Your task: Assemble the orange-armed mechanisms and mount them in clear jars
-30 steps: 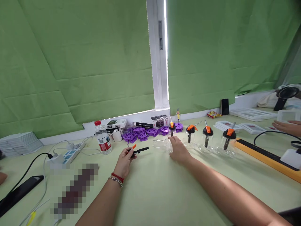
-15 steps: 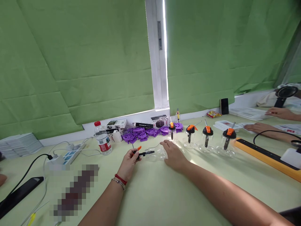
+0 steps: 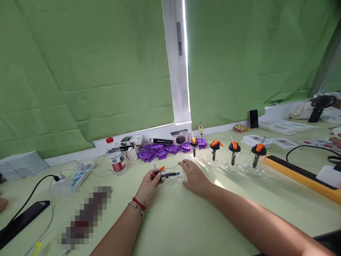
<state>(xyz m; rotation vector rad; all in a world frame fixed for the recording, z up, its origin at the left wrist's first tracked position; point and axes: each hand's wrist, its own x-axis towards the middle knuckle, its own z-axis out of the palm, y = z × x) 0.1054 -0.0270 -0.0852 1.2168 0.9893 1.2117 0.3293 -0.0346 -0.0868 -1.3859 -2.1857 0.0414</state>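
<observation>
My left hand [image 3: 149, 183] is closed on a black lid [image 3: 158, 175] with an orange lever and a dark stem. The stem lies inside a clear bottle [image 3: 174, 170] that is tipped on its side above the table, its neck towards the lid. My right hand [image 3: 194, 177] is wrapped round the wide base of this bottle. Whether the lid sits tight on the neck I cannot tell. To the right stand several similar clear bottles, the nearest [image 3: 255, 166] with the same black lid and orange lever.
Purple plastic parts [image 3: 157, 150] lie in a heap along the back, before small boxes [image 3: 130, 140]. A red-capped water bottle [image 3: 116, 158] and a white power strip [image 3: 82, 175] stand left. An orange-and-black bar [image 3: 303, 177] lies right. Another person's hand [image 3: 336, 141] is at the far right.
My left hand has moved slightly right, pushing the lid's stem deeper into the bottle. My right hand has barely moved. The other person's hands have drawn back to the right.
</observation>
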